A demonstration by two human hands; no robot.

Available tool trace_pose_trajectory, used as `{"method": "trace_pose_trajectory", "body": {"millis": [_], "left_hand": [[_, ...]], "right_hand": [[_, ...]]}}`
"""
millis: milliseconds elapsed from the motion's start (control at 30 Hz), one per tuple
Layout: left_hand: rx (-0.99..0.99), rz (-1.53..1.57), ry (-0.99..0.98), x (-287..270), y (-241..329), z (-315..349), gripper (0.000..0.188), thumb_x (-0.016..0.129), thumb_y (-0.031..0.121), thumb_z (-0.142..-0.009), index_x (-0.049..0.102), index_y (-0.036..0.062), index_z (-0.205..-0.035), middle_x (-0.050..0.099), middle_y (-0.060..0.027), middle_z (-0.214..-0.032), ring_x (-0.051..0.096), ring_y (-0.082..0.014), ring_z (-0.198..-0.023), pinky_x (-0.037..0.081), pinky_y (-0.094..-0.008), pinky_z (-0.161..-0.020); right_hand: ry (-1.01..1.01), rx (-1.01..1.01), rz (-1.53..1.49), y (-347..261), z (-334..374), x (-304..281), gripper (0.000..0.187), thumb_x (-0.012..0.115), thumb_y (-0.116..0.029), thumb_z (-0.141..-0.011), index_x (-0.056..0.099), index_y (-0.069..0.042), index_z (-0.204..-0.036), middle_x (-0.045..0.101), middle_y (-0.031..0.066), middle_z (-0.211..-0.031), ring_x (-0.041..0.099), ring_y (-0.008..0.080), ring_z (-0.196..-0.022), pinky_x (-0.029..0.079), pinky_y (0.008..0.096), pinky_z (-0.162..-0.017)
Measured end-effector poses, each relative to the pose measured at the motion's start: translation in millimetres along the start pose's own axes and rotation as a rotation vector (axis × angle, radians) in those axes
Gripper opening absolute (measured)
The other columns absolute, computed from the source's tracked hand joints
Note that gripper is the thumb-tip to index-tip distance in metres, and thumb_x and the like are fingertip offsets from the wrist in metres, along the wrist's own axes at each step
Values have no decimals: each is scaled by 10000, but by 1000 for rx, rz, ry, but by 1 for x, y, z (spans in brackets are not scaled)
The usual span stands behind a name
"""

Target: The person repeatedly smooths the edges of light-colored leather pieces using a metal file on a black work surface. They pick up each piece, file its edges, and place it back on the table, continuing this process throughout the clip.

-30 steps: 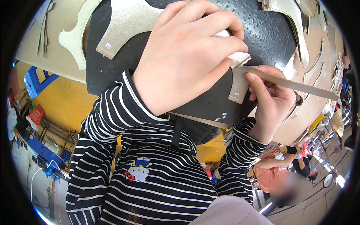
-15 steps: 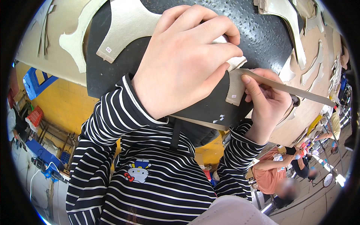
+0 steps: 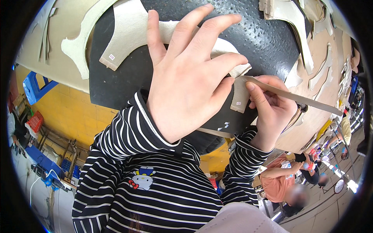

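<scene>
Beneath left grip (image 3: 188,79), pale curved piece (image 3: 129,30).

Free room on the board (image 3: 124,79): its lower-L area, below the curved pc (image 3: 126,31), & its bumpy upper-R area, up to the stack (image 3: 293,16) on its edge. L hand (image 3: 186,75) blocks its middle. R hand (image 3: 274,108) w/ strip (image 3: 309,99) bars its R edge, strip jutting out past; cutout (image 3: 76,47) flanks its L edge.

Beige table (image 3: 68,23); yellow floor (image 3: 70,106) showing past its near edge. Blue stool (image 3: 32,92) at left, red basket (image 3: 35,121) nearby. Grey ceiling (image 3: 324,209), bright lights (image 3: 352,186) at right.
</scene>
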State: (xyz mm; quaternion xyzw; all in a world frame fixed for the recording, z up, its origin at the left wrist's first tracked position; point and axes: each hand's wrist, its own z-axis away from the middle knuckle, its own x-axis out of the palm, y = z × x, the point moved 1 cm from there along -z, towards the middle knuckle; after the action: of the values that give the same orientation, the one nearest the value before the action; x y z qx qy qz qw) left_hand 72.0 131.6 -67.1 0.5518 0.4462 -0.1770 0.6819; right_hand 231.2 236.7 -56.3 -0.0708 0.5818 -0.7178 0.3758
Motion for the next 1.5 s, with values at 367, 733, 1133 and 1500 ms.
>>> {"method": "trace_pose_trajectory", "body": {"millis": [367, 733, 1133, 1500], "left_hand": [[-28, 108, 8, 1, -1, -5, 278, 751, 158, -719, 759, 239, -985, 455, -25, -1536, 299, -316, -1472, 65, -601, -1196], [-33, 114, 3, 0, 0, -6, 284, 760, 136, -715, 757, 237, -980, 456, -21, -1533, 289, -317, -1471, 74, -592, -1196], [-27, 327, 182, 2, -3, -8, 203, 714, 71, -704, 732, 154, -888, 519, -33, -1441, 359, -302, -1418, 121, -592, -1165], [-51, 268, 185, 3, -1, -7, 201, 722, 85, -705, 738, 166, -888, 518, -26, -1447, 355, -299, -1422, 116, -588, -1169]], "right_hand": [[45, -375, 218, 13, -1, 0, 206, 805, 84, -694, 710, 7, -860, 698, 114, -882, 667, 208, -794, 516, 280, -694], [73, -204, 138, 9, 0, 5, 193, 819, 72, -740, 710, 24, -891, 670, 92, -898, 651, 127, -749, 524, 220, -614], [89, -128, 118, 5, 0, 9, 169, 800, 78, -781, 708, 42, -919, 651, 68, -940, 634, 73, -738, 511, 177, -582], [88, -133, 125, 5, 0, 9, 158, 798, 72, -792, 711, 40, -919, 655, 62, -942, 632, 64, -733, 504, 165, -583]]}}
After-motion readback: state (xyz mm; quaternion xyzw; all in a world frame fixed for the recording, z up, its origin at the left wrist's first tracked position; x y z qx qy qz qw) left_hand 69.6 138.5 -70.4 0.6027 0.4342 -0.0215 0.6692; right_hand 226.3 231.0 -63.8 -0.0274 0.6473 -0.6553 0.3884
